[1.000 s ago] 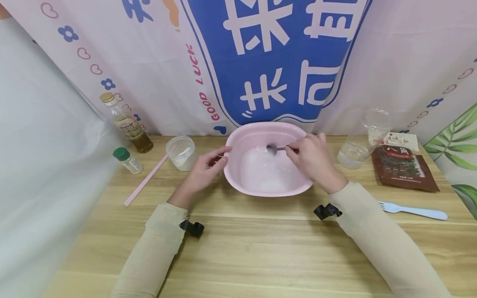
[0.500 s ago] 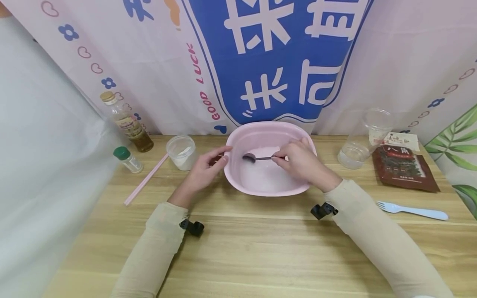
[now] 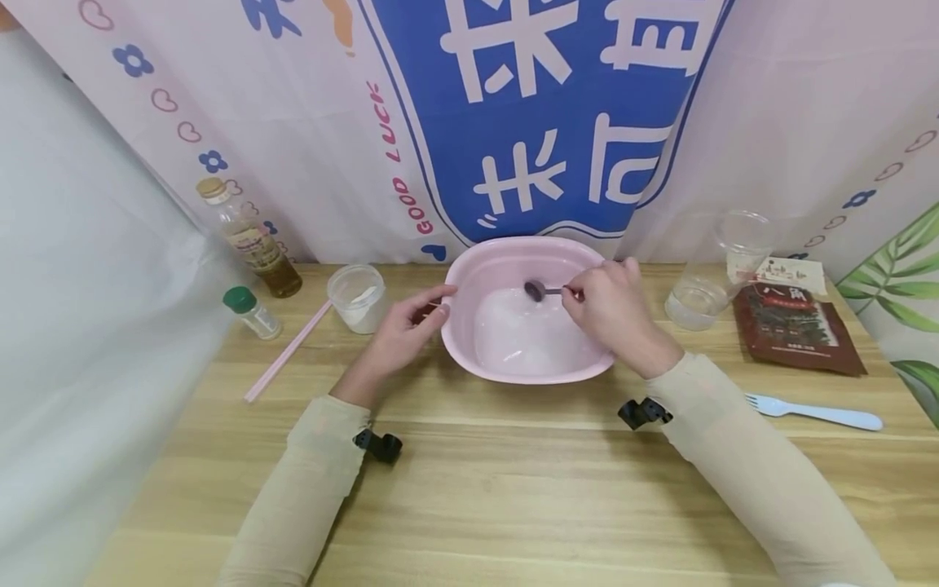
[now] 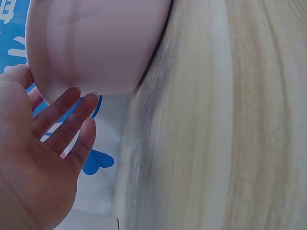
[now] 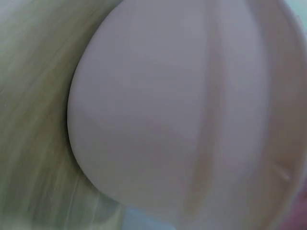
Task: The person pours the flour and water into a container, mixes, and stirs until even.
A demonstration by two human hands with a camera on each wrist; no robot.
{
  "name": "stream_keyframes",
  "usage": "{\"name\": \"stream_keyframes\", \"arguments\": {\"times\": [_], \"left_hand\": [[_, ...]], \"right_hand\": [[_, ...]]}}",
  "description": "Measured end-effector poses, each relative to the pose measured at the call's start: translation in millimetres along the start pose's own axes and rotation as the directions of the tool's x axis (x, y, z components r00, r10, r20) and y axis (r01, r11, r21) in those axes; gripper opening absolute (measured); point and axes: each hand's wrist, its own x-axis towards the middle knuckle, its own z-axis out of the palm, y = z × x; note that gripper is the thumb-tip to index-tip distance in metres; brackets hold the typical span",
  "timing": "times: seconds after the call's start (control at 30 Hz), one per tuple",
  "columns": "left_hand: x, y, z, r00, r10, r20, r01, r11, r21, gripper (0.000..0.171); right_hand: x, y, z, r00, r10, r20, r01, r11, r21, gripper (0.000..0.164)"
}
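Observation:
A pink basin (image 3: 528, 377) stands on the wooden table, with pale, whitish liquid and light glints in its bottom. At its left end my left hand (image 3: 402, 333) holds the rim; in the left wrist view its fingers (image 4: 64, 120) reach up to the basin's outer wall. My right hand (image 3: 614, 314) is over the basin's right side and pinches the handle of a dark metal spoon (image 3: 535, 291). The spoon's bowl is down inside the basin, pointing left. The right wrist view shows mostly the basin's outer wall (image 5: 144, 105), blurred; hand and spoon are hidden there.
To the left stand a tub of white powder (image 3: 357, 297), a green-capped shaker (image 3: 252, 311), a corked oil bottle (image 3: 257, 251) and pink chopsticks (image 3: 288, 352). At right are a clear plastic cup (image 3: 693, 302), a brown spice packet (image 3: 795, 330) and a blue fork (image 3: 822, 413).
My right hand swept the spoon left across the basin, then brought it back to the right. The left hand stays at the rim.

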Motion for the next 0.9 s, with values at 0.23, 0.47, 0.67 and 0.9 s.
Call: {"name": "stream_keyframes", "arguments": {"times": [0.23, 0.47, 0.67, 0.9], "left_hand": [[0.9, 2.9, 0.0, 1.000, 0.002, 0.004, -0.002, 1.000, 0.000, 0.041], [-1.5, 2.9, -0.3, 1.000, -0.005, 0.002, 0.005, 1.000, 0.001, 0.042], [-1.4, 0.2, 0.4, 1.000, 0.001, 0.006, -0.001, 1.000, 0.002, 0.041], [-0.6, 2.8, -0.4, 1.000, 0.003, 0.001, -0.003, 1.000, 0.004, 0.041]], "right_hand": [[-10.3, 12.2, -11.6, 0.999, 0.025, -0.028, -0.025, 1.000, -0.011, 0.024], [-14.7, 15.9, -12.0, 0.998, -0.019, 0.056, 0.016, 0.999, 0.044, 0.020], [-16.7, 16.6, -10.9, 0.988, -0.077, 0.132, 0.062, 0.991, 0.118, 0.017], [-26.2, 24.5, -16.9, 0.988, -0.141, 0.066, 0.128, 0.978, 0.164, 0.012]]}}
